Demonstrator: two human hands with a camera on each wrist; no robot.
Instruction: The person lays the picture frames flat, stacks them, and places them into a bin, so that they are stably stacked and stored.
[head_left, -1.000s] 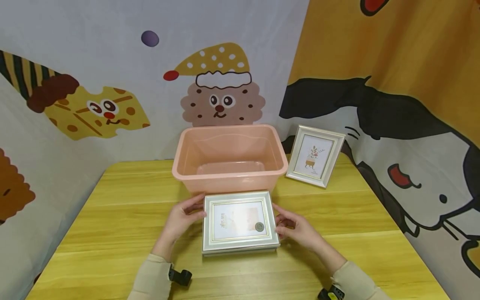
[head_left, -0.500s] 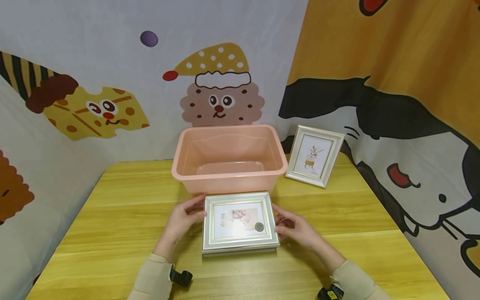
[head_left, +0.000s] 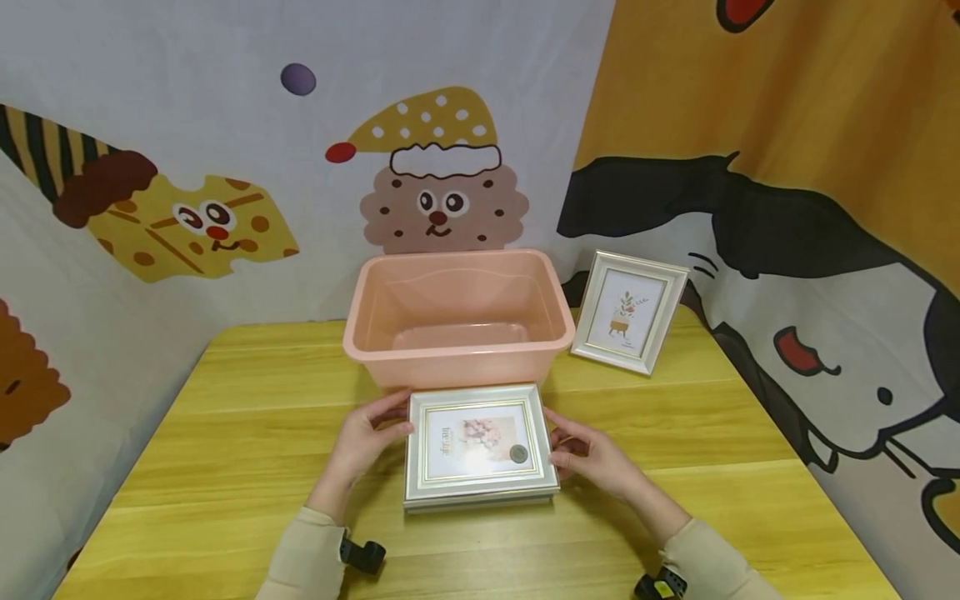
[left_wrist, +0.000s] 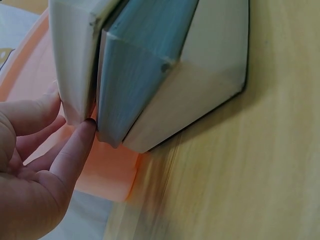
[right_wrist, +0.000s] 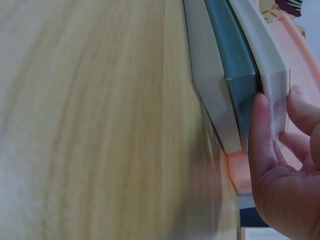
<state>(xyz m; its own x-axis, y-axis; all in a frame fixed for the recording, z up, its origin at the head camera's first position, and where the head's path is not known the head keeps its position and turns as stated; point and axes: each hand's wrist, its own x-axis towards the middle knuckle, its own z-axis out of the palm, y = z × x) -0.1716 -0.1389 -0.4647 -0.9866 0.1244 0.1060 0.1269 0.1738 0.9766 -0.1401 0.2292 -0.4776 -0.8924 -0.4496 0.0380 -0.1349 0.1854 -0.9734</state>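
Note:
Three picture frames lie stacked in front of the pink tub. On top is a cream picture frame (head_left: 476, 442) with a pink flower print and a dark round spot. Both wrist views show a blue-grey picture frame (left_wrist: 145, 70) beneath it and a pale picture frame (right_wrist: 207, 55) at the bottom. My left hand (head_left: 360, 442) pinches the top frame's left end, thumb on its upper side and a fingertip at the gap below it. At the opposite end, my right hand (head_left: 600, 462) grips the same frame between thumb and fingers.
The pink tub (head_left: 459, 354) stands right behind the stack with its inside bare. To its right, a cream picture frame (head_left: 630, 312) with a potted-plant print stands tilted back. All rest on a yellow wooden table (head_left: 262, 400) before a cartoon-printed cloth (head_left: 225, 83).
Glare has slid off the top frame's print, so its pink flowers now show. Both hands keep their places at the two ends.

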